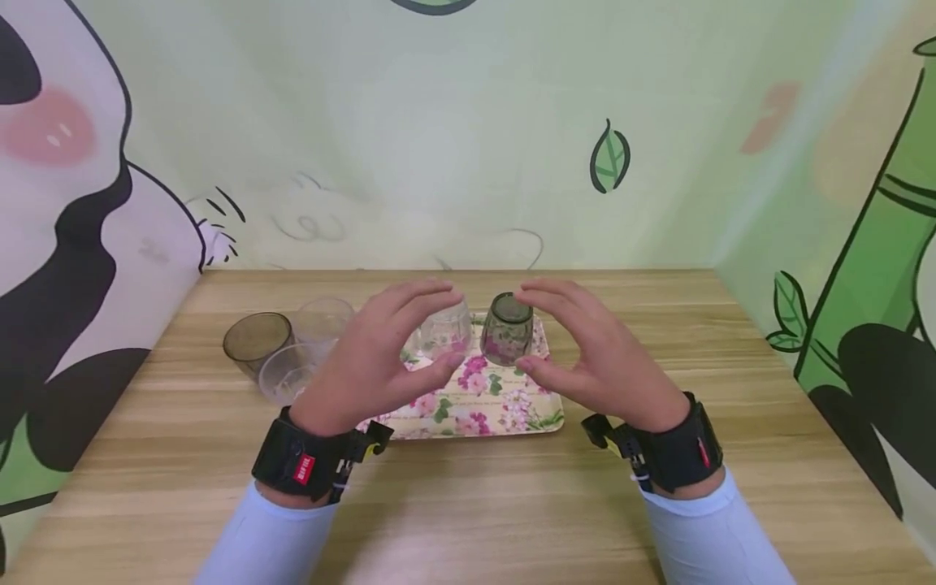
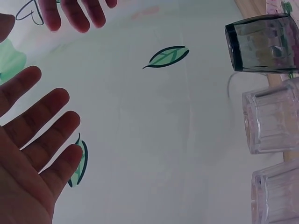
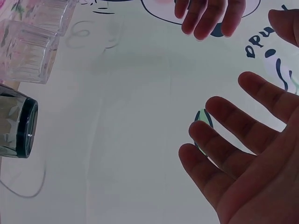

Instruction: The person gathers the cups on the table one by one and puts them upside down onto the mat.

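Both hands hover above a floral tray (image 1: 475, 406), palms facing each other, fingers spread and holding nothing. My left hand (image 1: 383, 353) hides part of the tray's left side; its palm and straight fingers also show in the left wrist view (image 2: 32, 140). Near the right hand's (image 1: 603, 357) fingertips, and apart from them in the right wrist view, a dark grey glass (image 1: 507, 337) stands upside down on the tray. Beside it is an upturned clear glass (image 1: 446, 325). A further clear glass (image 2: 278, 193) appears in the left wrist view, hidden behind the left hand in the head view.
Left of the tray, on the wooden table (image 1: 512, 504), a brownish glass (image 1: 256, 345) stands with two clear ones, one at the back (image 1: 322, 317) and another in front (image 1: 281, 374), close together. A cartoon-printed cloth wall (image 1: 439, 162) rises behind and at both sides.
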The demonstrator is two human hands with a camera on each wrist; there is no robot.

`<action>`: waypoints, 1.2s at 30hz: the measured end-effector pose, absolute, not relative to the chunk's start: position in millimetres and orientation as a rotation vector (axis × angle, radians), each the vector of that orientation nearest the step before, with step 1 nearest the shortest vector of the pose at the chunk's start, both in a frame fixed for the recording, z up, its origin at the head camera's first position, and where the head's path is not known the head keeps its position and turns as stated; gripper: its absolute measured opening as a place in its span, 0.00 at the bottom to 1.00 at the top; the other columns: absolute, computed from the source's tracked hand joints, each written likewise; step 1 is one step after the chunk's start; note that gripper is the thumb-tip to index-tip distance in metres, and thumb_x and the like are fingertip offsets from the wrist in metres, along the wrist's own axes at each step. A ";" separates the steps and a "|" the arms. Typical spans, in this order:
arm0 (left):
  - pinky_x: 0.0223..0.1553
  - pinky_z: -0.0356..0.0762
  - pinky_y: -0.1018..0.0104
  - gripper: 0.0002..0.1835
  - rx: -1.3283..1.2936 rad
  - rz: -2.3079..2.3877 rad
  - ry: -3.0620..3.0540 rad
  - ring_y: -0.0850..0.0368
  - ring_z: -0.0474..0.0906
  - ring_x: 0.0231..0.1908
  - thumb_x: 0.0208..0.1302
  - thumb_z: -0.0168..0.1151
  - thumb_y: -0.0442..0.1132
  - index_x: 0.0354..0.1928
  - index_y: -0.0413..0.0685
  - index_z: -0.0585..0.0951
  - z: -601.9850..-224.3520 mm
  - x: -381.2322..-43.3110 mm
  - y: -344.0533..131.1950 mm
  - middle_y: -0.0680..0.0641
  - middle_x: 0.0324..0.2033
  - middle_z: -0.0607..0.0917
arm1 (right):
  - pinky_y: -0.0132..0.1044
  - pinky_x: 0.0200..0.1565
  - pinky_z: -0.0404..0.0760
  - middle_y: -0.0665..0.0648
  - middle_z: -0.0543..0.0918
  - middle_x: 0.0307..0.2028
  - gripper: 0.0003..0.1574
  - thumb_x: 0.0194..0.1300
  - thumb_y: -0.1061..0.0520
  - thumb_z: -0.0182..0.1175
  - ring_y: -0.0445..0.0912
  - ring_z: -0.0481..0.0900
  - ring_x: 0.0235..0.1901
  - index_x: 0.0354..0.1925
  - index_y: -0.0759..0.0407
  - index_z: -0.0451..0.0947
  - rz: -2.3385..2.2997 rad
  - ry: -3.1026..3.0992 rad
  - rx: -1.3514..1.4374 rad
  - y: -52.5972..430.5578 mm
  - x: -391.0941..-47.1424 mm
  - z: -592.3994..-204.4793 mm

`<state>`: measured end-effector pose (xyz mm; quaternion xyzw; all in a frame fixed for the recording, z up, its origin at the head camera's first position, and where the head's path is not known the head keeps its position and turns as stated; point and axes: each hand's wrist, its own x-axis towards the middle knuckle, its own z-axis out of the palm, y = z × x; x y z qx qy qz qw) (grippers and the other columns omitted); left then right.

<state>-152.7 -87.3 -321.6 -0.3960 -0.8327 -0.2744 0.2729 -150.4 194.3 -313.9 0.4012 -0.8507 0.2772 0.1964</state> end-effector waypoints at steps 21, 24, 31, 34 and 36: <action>0.65 0.76 0.39 0.39 -0.881 -0.512 -2.575 0.42 0.72 0.66 0.60 0.66 0.59 0.70 0.50 0.71 -320.5 -151.3 -138.2 0.40 0.66 0.78 | 0.63 0.64 0.78 0.64 0.76 0.65 0.39 0.60 0.50 0.69 0.56 0.71 0.66 0.67 0.56 0.71 0.766 -2.435 1.123 192.9 -152.0 -313.5; 0.64 0.77 0.38 0.39 -0.835 -0.489 -2.603 0.42 0.73 0.65 0.59 0.68 0.58 0.69 0.48 0.72 -325.1 -150.9 -150.0 0.40 0.65 0.79 | 0.63 0.64 0.79 0.64 0.76 0.65 0.38 0.59 0.51 0.70 0.56 0.71 0.66 0.66 0.56 0.72 0.760 -2.435 1.119 193.8 -152.1 -312.9; 0.61 0.79 0.37 0.41 -0.697 -0.437 -2.724 0.40 0.75 0.63 0.56 0.71 0.57 0.68 0.45 0.72 -334.1 -147.3 -177.3 0.38 0.63 0.80 | 0.61 0.64 0.79 0.64 0.76 0.65 0.37 0.59 0.51 0.71 0.55 0.71 0.66 0.65 0.55 0.73 0.765 -2.443 1.120 194.5 -151.6 -313.0; 0.60 0.80 0.36 0.42 -0.637 -0.415 -2.773 0.39 0.76 0.61 0.55 0.71 0.59 0.68 0.45 0.72 -340.5 -146.1 -186.7 0.38 0.62 0.81 | 0.61 0.64 0.79 0.63 0.76 0.65 0.37 0.59 0.52 0.70 0.54 0.71 0.66 0.65 0.55 0.73 0.773 -2.445 1.120 194.5 -151.3 -314.3; 0.58 0.81 0.36 0.43 -0.597 -0.400 -2.797 0.38 0.77 0.59 0.54 0.71 0.59 0.68 0.45 0.72 -345.3 -144.8 -192.6 0.37 0.61 0.82 | 0.61 0.65 0.79 0.63 0.77 0.65 0.37 0.60 0.52 0.70 0.54 0.71 0.66 0.65 0.55 0.73 0.780 -2.444 1.126 194.2 -151.1 -315.3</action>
